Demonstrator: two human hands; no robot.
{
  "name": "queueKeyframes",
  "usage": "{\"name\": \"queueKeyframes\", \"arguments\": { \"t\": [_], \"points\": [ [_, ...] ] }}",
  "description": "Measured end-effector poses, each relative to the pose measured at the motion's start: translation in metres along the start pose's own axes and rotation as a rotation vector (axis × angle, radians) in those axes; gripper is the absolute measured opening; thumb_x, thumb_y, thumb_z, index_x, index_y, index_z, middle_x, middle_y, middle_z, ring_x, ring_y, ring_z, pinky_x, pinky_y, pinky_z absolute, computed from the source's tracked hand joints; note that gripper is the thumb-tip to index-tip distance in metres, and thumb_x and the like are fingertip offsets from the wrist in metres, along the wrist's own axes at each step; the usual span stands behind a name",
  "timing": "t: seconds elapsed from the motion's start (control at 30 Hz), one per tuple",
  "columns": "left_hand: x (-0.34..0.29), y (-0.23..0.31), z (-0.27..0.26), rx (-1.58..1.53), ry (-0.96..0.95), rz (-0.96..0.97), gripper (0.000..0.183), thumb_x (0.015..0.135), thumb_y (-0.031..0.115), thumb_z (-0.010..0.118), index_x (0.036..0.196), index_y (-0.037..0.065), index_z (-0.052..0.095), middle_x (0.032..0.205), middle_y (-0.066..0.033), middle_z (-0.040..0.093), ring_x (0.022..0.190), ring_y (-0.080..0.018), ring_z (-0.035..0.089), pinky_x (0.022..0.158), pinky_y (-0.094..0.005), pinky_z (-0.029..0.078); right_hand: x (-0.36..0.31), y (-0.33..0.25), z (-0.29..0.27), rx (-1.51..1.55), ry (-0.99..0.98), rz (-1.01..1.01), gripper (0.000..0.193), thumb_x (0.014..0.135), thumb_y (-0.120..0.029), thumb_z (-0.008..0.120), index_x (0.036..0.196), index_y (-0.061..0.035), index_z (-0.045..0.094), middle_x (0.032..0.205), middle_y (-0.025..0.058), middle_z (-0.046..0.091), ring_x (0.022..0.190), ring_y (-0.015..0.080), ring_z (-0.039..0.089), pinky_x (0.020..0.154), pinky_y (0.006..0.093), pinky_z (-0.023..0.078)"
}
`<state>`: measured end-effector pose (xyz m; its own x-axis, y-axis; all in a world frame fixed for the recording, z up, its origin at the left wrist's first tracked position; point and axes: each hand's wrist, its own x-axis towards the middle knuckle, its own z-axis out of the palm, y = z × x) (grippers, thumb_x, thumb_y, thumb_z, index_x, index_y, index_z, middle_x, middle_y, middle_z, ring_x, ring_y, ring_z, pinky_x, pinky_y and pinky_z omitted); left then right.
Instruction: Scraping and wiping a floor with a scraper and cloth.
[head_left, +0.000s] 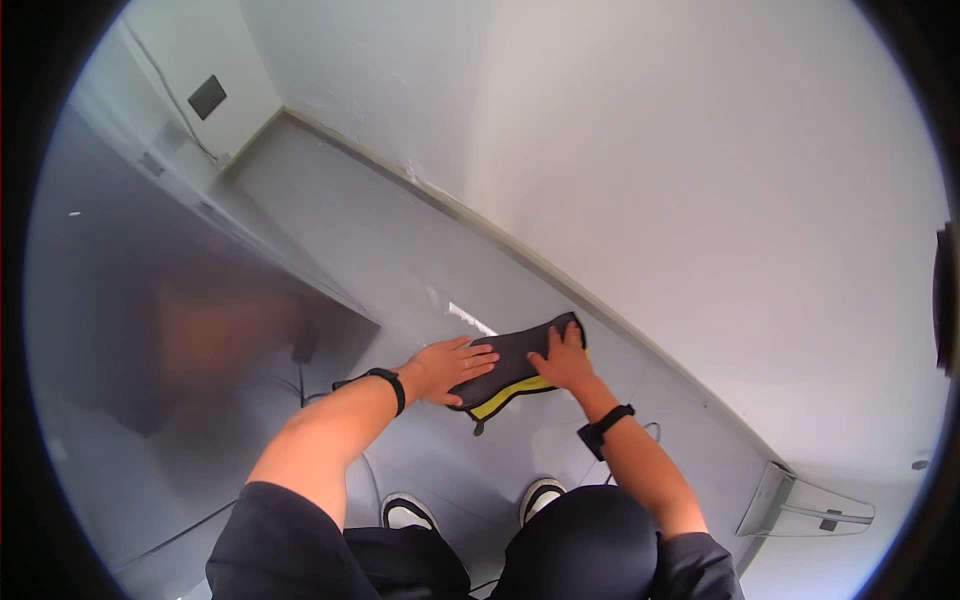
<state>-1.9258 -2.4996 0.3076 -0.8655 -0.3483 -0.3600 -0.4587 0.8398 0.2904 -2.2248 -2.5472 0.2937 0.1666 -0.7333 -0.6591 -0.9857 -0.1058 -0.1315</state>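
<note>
A folded cloth (515,362), dark grey on top with a yellow underside and black edging, lies on the grey floor between my feet and the wall. My left hand (452,370) rests flat on its left end, fingers stretched out toward the middle. On the right end sits my right hand (565,358), its fingers spread and pressing down near the far corner. Along the near side a strip of yellow shows, and a small loop hangs off the near left corner. Both wrists wear black bands.
At the left stands a dark glossy cabinet (180,300) with a reflective face. A white wall (680,180) with a skirting runs diagonally behind the cloth. A wire-framed object (800,508) stands at the lower right. Thin cables lie by my feet, and a socket (208,97) is at upper left.
</note>
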Motion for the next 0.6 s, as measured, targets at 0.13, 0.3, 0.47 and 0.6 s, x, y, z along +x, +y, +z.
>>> {"name": "queueKeyframes", "arguments": {
  "t": [0.13, 0.3, 0.47, 0.6],
  "points": [
    [-0.012, -0.017, -0.009, -0.036, -0.079, -0.125, 0.094, 0.098, 0.062, 0.054, 0.166, 0.004, 0.026, 0.176, -0.0088, 0.015, 0.163, -0.0245, 0.009, 0.131, -0.0442, 0.011, 0.016, -0.047, -0.016, 0.018, 0.021, -0.008, 0.094, 0.094, -0.057, 0.063, 0.157, 0.0075, 0.036, 0.163, 0.0409, 0.024, 0.154, 0.0510, 0.024, 0.126, 0.0515, 0.027],
    [-0.011, -0.031, -0.018, -0.038, -0.027, -0.235, 0.091, 0.098, 0.061, 0.054, 0.162, 0.000, 0.032, 0.175, -0.0147, 0.018, 0.163, -0.0296, 0.010, 0.131, -0.0446, 0.012, 0.039, -0.048, -0.023, 0.167, 0.045, 0.028, 0.084, 0.095, -0.049, 0.064, 0.155, 0.0050, 0.040, 0.164, 0.0362, 0.027, 0.152, 0.0509, 0.030, 0.123, 0.0494, 0.034],
    [-0.002, -0.047, 0.001, -0.022, 0.149, -0.296, 0.081, 0.100, 0.053, 0.055, 0.158, -0.001, 0.039, 0.173, -0.0165, 0.022, 0.162, -0.0310, 0.014, 0.130, -0.0452, 0.014, 0.077, -0.054, -0.034, 0.092, 0.229, -0.141, 0.082, 0.097, -0.046, 0.063, 0.155, 0.0057, 0.038, 0.167, 0.0330, 0.022, 0.155, 0.0499, 0.022, 0.127, 0.0525, 0.025],
    [0.010, -0.034, 0.013, -0.086, 0.259, -0.453, 0.074, 0.100, 0.044, 0.058, 0.156, -0.002, 0.043, 0.170, -0.0198, 0.029, 0.160, -0.0338, 0.021, 0.129, -0.0484, 0.017, 0.093, -0.079, 0.003, 0.042, 0.487, -0.181, 0.087, 0.098, -0.046, 0.063, 0.156, 0.0111, 0.033, 0.169, 0.0338, 0.015, 0.157, 0.0515, 0.014, 0.127, 0.0560, 0.018]
  ]
}}
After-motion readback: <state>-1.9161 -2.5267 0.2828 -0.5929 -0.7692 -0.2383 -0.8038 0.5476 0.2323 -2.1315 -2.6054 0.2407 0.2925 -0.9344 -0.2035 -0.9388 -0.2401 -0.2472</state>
